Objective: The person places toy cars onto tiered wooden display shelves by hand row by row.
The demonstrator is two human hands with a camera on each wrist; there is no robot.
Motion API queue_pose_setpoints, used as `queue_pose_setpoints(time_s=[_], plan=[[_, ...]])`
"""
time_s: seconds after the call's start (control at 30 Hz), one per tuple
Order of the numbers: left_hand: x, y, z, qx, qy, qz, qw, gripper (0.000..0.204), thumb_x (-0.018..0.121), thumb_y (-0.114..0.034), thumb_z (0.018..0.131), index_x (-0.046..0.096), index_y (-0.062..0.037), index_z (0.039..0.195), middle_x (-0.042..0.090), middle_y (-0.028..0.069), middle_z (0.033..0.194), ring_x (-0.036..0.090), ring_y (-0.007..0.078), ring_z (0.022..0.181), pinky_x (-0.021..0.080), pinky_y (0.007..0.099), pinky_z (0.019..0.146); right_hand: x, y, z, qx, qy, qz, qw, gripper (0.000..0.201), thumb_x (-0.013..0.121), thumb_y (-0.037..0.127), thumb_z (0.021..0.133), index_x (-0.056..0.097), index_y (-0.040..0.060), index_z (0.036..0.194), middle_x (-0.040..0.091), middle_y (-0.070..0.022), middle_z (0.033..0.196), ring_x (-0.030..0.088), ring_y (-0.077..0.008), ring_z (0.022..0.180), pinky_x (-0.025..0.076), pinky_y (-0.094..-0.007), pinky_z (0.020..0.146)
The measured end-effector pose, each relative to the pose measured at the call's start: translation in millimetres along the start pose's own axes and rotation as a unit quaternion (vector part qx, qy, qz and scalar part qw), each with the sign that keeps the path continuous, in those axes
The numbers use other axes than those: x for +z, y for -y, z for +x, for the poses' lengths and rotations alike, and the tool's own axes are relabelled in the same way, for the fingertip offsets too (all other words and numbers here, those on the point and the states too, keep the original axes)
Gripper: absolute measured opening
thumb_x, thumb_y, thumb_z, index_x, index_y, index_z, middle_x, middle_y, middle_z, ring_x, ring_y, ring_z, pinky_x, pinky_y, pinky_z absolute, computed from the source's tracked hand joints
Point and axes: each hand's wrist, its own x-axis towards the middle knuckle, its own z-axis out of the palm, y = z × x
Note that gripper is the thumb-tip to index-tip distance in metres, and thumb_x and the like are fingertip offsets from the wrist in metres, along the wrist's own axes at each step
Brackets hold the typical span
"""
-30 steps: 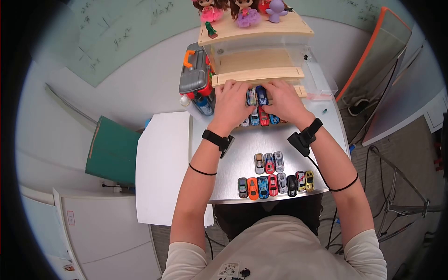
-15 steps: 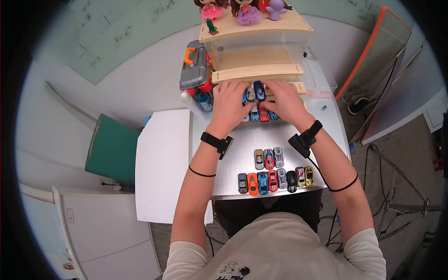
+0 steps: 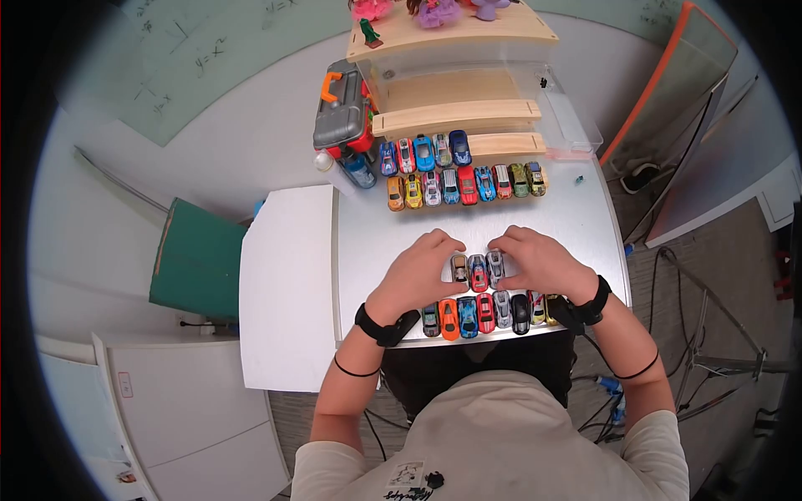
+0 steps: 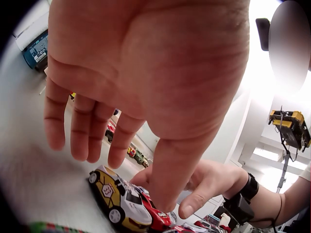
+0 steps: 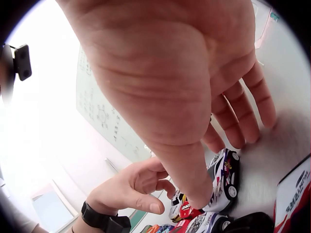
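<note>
Left hand [image 3: 413,274] beside toy car [image 3: 459,273], shiny tabletop [image 3: 376,224], whiteboard [image 3: 225,63]

Left grip [image 3: 418,275] and right grip [image 3: 547,265] facing each other, fingers [image 4: 56,121] nearly straight, thumbs [image 5: 187,170] spread, forearms [image 3: 347,384] angled inward

Gray toolbox [image 3: 342,125] with orange handle [image 3: 331,87] beside a blue bottle [image 3: 359,171]

Glossy cars [image 3: 478,273], metallic tabletop [image 3: 368,238]
</note>
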Motion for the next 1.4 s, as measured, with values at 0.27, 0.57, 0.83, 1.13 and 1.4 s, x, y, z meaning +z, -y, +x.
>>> queue_pose_setpoints(time_s=[0.27,0.57,0.83,1.13,1.4], plan=[[13.9,0.2,2.9,0.005,-0.025,0.036,0.999,0.063,0.094,-0.020,0.079,0.070,-0.0073,0.136,0.066,0.0112,0.130,0.066,0.0352,0.126,0.057,0.0450,0.106,5.8,-8.3,6.6,0.029,-0.037,0.014,0.999,0.069,0.095,0.031,0.081,0.069,0.0077,0.141,0.068,-0.0151,0.121,0.069,-0.0374,0.120,0.058,-0.0466,0.101],[5.5,-1.7,9.1,0.026,-0.050,0.068,0.996,0.066,0.093,-0.016,0.077,0.068,-0.0052,0.137,0.068,0.0117,0.129,0.065,0.0355,0.123,0.055,0.0444,0.107,11.6,-3.5,7.5,0.017,-0.058,-0.036,0.998,0.071,0.097,0.030,0.077,0.067,0.0068,0.138,0.067,-0.0141,0.128,0.069,-0.0380,0.122,0.060,-0.0475,0.103],[-45.0,-27.1,62.8,0.104,-0.204,0.105,0.968,0.071,0.095,-0.017,0.076,0.067,-0.0060,0.141,0.073,0.0118,0.125,0.064,0.0366,0.123,0.050,0.0466,0.109,-52.9,-7.7,24.9,0.005,-0.186,-0.025,0.982,0.066,0.094,0.022,0.075,0.068,0.0043,0.133,0.068,-0.0163,0.123,0.070,-0.0388,0.118,0.059,-0.0465,0.100],[-47.9,-11.6,147.7,0.089,-0.235,0.163,0.954,0.054,0.095,-0.021,0.077,0.070,-0.0103,0.123,0.075,0.0065,0.120,0.063,0.0328,0.123,0.044,0.0463,0.105,-86.0,-53.2,101.1,0.035,-0.247,-0.076,0.965,0.064,0.092,0.019,0.074,0.071,0.0030,0.133,0.071,-0.0162,0.125,0.069,-0.0394,0.122,0.058,-0.0471,0.104],[-39.7,0.8,156.2,0.093,-0.239,0.167,0.952,0.050,0.095,-0.020,0.077,0.073,-0.0107,0.121,0.076,0.0054,0.119,0.062,0.0320,0.124,0.043,0.0457,0.105,-71.9,-66.9,114.0,0.009,-0.263,-0.084,0.961,0.058,0.092,0.020,0.077,0.072,0.0062,0.130,0.070,-0.0139,0.122,0.069,-0.0380,0.119,0.059,-0.0480,0.102]])
